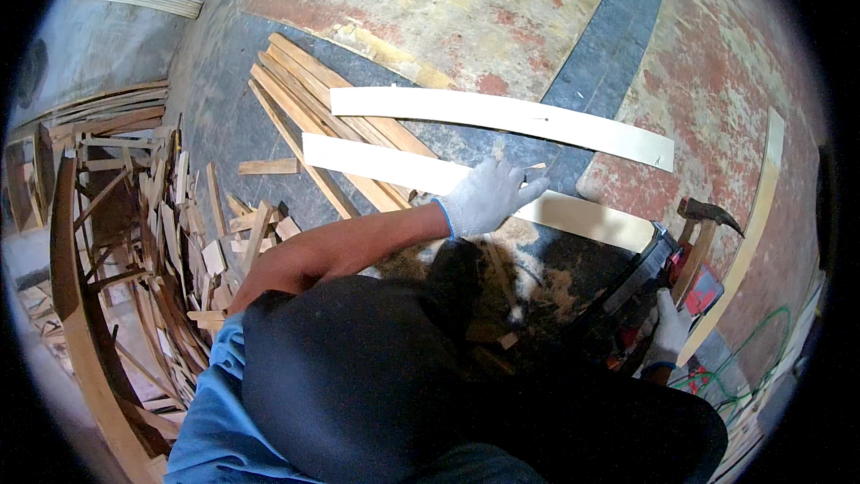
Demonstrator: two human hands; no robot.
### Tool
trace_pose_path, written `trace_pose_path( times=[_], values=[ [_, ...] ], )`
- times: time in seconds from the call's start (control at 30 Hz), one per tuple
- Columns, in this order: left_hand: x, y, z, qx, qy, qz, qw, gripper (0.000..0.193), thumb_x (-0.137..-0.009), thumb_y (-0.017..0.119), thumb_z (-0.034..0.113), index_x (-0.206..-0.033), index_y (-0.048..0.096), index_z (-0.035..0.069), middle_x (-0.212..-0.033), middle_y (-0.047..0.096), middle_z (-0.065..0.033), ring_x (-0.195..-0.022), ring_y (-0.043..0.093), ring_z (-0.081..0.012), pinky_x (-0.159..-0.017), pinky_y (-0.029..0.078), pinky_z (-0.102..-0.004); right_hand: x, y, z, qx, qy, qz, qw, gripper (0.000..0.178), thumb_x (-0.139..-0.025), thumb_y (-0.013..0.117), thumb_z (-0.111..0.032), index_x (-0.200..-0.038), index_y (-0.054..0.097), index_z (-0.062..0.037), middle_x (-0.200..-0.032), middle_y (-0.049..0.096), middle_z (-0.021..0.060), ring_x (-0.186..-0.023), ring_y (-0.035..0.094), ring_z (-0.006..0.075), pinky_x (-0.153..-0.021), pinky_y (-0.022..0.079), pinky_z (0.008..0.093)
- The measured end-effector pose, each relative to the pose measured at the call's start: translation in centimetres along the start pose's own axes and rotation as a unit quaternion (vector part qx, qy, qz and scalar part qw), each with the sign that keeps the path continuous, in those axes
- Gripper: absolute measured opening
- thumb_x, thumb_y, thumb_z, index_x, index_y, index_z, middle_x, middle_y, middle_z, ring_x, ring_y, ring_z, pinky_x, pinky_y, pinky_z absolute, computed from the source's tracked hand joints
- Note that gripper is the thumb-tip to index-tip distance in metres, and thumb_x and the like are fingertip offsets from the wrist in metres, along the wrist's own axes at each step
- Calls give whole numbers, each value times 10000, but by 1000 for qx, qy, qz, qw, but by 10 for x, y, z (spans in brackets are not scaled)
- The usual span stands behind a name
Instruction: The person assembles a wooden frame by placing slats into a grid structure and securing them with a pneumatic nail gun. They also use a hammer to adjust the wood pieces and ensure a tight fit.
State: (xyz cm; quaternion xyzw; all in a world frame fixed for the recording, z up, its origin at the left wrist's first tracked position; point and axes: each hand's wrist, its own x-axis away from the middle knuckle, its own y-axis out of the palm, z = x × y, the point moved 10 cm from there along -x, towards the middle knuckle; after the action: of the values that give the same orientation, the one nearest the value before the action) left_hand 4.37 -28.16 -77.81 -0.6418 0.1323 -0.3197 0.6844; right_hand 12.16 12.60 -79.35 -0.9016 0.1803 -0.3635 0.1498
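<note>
My left hand (488, 199), in a pale knit glove with a blue cuff, rests over the nearer white board (376, 161). Its fingers are bent, and a thin, pale, pointed piece (535, 166) sticks out by the fingertips; its kind is unclear. At the lower right, my gloved right hand (670, 327) is beside the lower end of a hammer's wooden handle (695, 260) and a black-and-red object (636, 282) at the board's right end. Its fingers are mostly hidden, so its grip does not show. The claw hammer head (709, 212) points right.
A second white board (502, 116) lies beyond, partly over several wooden strips (313, 116). A long pale strip (748, 242) runs along the right, near a thin green cord (761, 363). Scrap wood (179, 242) is heaped at the left beside a long curved plank (76, 323).
</note>
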Motion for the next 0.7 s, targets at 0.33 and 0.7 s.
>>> trace_pose_path(
  times=[0.33, 0.7],
  values=[
    [-16, -58, -7, 55, 13, 6, 998, 689, -753, 764, 140, -1412, 565, 115, -1009, 651, -180, -946, 643, -367, -754, 524, -494, -18, -15, 20, 106, -30, 34, 993, 275, -904, 754, -317, -854, 644, -70, -606, 560, 38, -506, 552, 165, -455, 448, 333],
    [-21, -68, -120, -19, -102, 67, 992, 887, -808, 781, 131, -1591, 363, 125, -1171, 616, -197, -1028, 630, -397, -867, 524, -489, 22, 4, 19, -124, 53, -20, 991, 243, -960, 692, -251, -880, 588, -47, -583, 513, 36, -401, 501, 186, -360, 417, 353]
  ],
)
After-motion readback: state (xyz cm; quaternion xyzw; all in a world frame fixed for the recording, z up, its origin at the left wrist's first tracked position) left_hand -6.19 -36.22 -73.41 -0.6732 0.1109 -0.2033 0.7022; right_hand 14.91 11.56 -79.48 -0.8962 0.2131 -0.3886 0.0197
